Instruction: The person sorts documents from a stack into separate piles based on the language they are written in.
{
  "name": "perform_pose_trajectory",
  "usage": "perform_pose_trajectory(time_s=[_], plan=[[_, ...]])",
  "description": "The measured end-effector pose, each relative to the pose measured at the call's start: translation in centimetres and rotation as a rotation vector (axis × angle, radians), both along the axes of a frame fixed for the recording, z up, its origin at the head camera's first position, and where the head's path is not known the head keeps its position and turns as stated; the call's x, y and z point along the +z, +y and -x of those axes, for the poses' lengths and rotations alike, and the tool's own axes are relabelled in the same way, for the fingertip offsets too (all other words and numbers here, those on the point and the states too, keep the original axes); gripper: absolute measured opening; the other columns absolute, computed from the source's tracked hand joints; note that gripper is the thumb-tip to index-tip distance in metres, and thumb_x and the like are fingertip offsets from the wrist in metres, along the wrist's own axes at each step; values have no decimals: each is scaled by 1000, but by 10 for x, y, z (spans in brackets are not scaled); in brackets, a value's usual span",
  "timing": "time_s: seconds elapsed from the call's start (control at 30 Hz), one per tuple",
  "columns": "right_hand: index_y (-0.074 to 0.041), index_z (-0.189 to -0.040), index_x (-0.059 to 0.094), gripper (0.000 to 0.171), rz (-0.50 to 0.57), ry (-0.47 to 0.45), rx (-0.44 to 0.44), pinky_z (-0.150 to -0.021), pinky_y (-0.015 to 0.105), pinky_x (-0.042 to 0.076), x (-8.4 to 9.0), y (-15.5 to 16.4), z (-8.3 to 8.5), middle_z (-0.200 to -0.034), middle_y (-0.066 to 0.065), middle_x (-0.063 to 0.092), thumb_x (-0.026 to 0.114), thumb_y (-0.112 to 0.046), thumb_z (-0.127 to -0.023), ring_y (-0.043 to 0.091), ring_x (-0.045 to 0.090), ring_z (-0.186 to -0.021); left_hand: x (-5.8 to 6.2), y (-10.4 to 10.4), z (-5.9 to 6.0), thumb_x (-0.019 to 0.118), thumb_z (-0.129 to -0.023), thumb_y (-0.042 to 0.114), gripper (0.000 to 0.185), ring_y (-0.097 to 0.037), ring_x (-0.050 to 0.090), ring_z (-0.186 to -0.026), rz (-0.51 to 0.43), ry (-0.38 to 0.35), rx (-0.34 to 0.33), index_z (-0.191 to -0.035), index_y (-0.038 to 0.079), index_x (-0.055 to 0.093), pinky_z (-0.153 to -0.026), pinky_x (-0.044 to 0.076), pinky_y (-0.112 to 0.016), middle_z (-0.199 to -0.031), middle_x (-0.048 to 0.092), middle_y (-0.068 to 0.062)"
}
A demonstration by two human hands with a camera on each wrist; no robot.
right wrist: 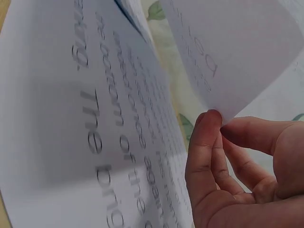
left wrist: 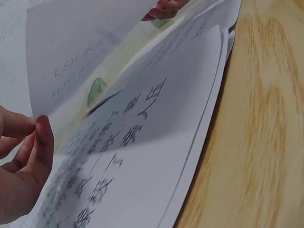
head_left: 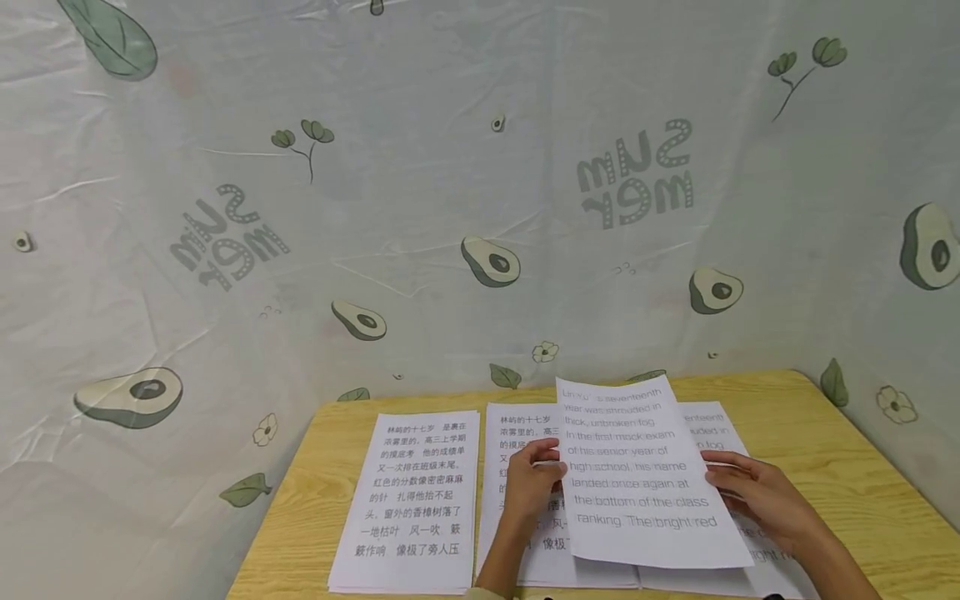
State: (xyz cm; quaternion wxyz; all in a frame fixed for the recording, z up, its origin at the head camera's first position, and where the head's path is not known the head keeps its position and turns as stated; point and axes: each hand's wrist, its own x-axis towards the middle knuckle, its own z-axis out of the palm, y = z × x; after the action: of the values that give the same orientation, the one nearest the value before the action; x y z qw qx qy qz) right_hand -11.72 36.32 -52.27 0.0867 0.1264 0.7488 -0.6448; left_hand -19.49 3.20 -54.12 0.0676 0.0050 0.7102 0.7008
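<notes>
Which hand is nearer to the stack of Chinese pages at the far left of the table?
The left hand. It holds the lifted English sheet over the middle stack, just beside the far-left stack. The right hand is farther away, at that sheet's other edge.

Place: a makeshift recording corner, more a staged desk than a lived-in room or office.
Landmark: a light wooden counter (head_left: 825, 467) with a rounded far corner.
Backdrop: right behind and to both sides of the counter hangs a creased pale cloth (head_left: 420, 167) printed with avocados, leaves, small flowers and mirrored "SUMMER" lettering; it closes off all that lies beyond.
On the counter: only stacks of printed sheets, a Chinese-text stack (head_left: 412, 500) at its left part and English-text pages (head_left: 645, 475) toward its right.
Furnishings: none other visible around the counter.
</notes>
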Motion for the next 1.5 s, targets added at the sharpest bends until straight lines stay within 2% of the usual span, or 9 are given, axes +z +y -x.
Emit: perform_pose_trajectory(time_s=[0.1,0.27,0.57,0.7,0.83,0.97,1.23,1.37,1.5], plan=[[2,-153,53,52,-5,3,20,-86,25,60,0,13,-4,-112,-20,70,65,-22,-108,2,69,-98,0,14,-3,75,-91,-2,36,-14,69,-83,7,-1,13,-123,13,77,-72,61,-27,-107,68,-5],[-7,-146,62,40,-4,14,24,-86,25,61,-2,29,-10,-109,-22,71,64,-20,-109,2,70,-97,-3,30,-7,74,-90,-3,37,-14,70,-82,1,-4,-3,-123,13,77,-70,62,-26,-106,68,-4],[13,-153,46,57,-108,8,35,-85,26,62,0,49,-16,-114,-19,70,60,-23,-111,2,70,-97,-8,57,-11,77,-88,-4,36,-10,68,-78,6,-2,-13,-118,15,78,-64,60,-22,-99,68,1],[15,-154,43,62,-138,-18,33,-84,27,62,-1,56,-17,-114,-15,72,60,-25,-111,4,72,-97,-9,66,-14,76,-87,-5,36,-7,67,-76,46,46,-17,-119,11,78,-61,58,-19,-97,69,2],[16,-153,45,62,-197,-20,25,-83,28,62,-4,60,-17,-114,-10,74,62,-26,-110,5,72,-94,-10,73,-15,77,-87,-5,36,-4,65,-72,92,60,-13,-119,11,78,-59,56,-17,-94,69,4],[17,-150,47,59,-263,-17,11,-80,27,62,-8,58,-17,-112,-5,75,62,-23,-110,6,72,-91,-10,77,-16,78,-87,-4,37,-5,64,-71,130,48,-21,-120,12,77,-59,55,-18,-92,67,7],[17,-148,50,54,-396,-4,-9,-73,28,62,-11,55,-17,-110,4,77,61,-20,-110,9,71,-84,-10,82,-16,79,-87,-6,37,-5,67,-72,114,35,-37,-120,9,77,-59,57,-19,-91,66,6],[15,-144,55,56,-529,21,-33,-69,25,59,-6,56,-19,-113,16,78,63,-28,-109,1,67,-81,-6,79,-15,81,-89,1,34,-5,68,-71,136,47,-65,-122,7,77,-60,58,-19,-92,67,7],[13,-141,60,57,-626,65,-61,-67,22,58,5,47,-21,-120,25,75,64,-34,-108,-5,61,-80,2,64,-13,82,-92,9,36,-6,70,-71,174,91,-103,-127,5,76,-62,58,-20,-94,68,7]])
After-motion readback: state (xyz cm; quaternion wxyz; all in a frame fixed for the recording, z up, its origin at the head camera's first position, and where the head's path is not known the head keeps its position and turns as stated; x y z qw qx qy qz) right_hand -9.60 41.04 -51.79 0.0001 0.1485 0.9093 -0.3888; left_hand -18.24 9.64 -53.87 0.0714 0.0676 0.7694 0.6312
